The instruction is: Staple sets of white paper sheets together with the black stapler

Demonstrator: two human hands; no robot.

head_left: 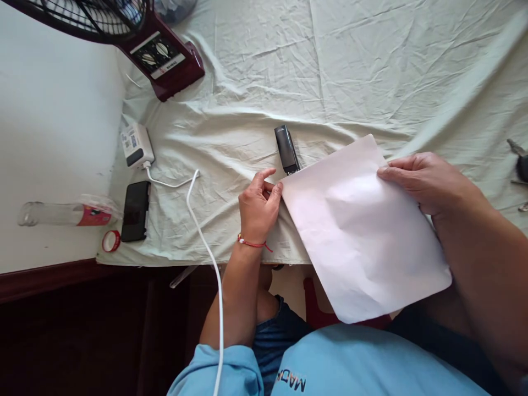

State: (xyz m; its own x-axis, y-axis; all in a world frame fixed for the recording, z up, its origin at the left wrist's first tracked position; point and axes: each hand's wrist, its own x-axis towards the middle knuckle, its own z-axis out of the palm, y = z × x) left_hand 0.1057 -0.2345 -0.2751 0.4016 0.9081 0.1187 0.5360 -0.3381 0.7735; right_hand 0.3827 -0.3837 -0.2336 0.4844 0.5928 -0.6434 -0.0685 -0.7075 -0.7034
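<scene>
The sheet of white paper [363, 231] lies half on the table [289, 71], its near corner hanging over the edge, just below the black stapler [286, 149]. The left hand [259, 206] pinches the sheet's corner beside the stapler; the right hand [421, 179] pinches the opposite corner. It looks light, limp and easily creased, best held by its edges.

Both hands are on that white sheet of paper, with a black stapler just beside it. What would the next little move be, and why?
Probably sliding the paper's upper-left corner toward the stapler. The left hand pinches that corner, which lies right by the stapler's near end, while the right hand steadies the far edge. Whether the corner is already inside the stapler's mouth cannot be told.
</scene>
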